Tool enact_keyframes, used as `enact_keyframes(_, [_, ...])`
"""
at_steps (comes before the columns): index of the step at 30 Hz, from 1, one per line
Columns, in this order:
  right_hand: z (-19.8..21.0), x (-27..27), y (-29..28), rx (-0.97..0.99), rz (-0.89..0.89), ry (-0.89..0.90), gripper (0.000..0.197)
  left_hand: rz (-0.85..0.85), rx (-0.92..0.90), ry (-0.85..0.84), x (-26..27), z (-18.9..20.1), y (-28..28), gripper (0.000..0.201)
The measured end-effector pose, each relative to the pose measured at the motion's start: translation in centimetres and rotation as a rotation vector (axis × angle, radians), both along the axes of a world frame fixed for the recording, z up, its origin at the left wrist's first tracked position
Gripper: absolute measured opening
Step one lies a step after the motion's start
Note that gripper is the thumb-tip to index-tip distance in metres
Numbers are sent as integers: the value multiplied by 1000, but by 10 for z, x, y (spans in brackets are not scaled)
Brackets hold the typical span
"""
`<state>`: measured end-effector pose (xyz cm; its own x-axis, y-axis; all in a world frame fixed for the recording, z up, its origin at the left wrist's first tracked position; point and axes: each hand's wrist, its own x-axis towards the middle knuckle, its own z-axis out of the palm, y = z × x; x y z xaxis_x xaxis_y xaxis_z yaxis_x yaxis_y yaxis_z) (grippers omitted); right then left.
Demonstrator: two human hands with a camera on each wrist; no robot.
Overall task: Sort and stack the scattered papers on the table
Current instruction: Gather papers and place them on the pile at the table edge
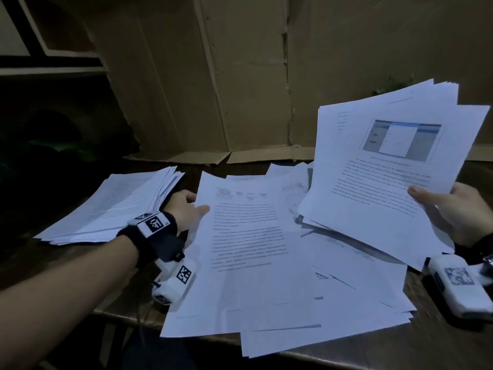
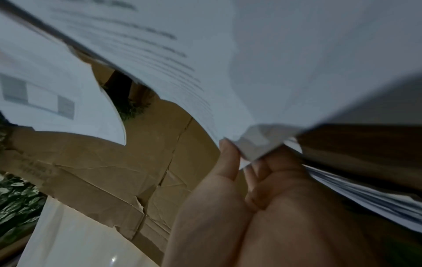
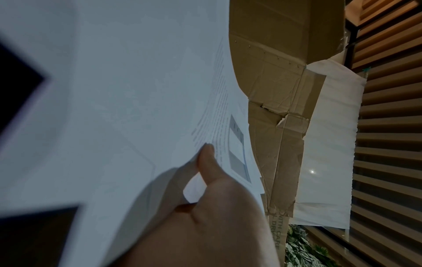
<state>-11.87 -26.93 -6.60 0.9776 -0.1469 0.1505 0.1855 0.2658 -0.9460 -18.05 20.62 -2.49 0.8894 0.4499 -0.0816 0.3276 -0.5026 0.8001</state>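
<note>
Right grip (image 1: 453, 212) holds a bundle of sheets (image 1: 386, 166) raised above the table's (image 1: 440, 343) right side, thumb (image 3: 206, 162) on top, fingers hidden under it. Left grip (image 1: 184, 206) pinches the far-left edge of one printed sheet (image 1: 245, 236), lifting it; we see thumb (image 2: 228, 160) under the paper there. Scattered papers (image 1: 346, 303) lie centre and right, overlapping. We note a sorted stack (image 1: 114, 206) at left, just beside our left hand. Cardboard (image 1: 213, 76) stands along the far side.
</note>
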Motion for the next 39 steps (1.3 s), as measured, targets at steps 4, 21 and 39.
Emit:
enact_keyframes(4, [-1, -1, -2, -51, 2, 11, 79, -74, 2, 119, 0, -3, 10, 83])
enact_keyframes(21, [3, -7, 4, -17, 52, -12, 51, -284, 385, 75, 30, 14, 14, 55])
enact_keyframes(39, [17, -26, 20, -68, 75, 54, 40, -221, 57, -503, 22, 65, -7, 8])
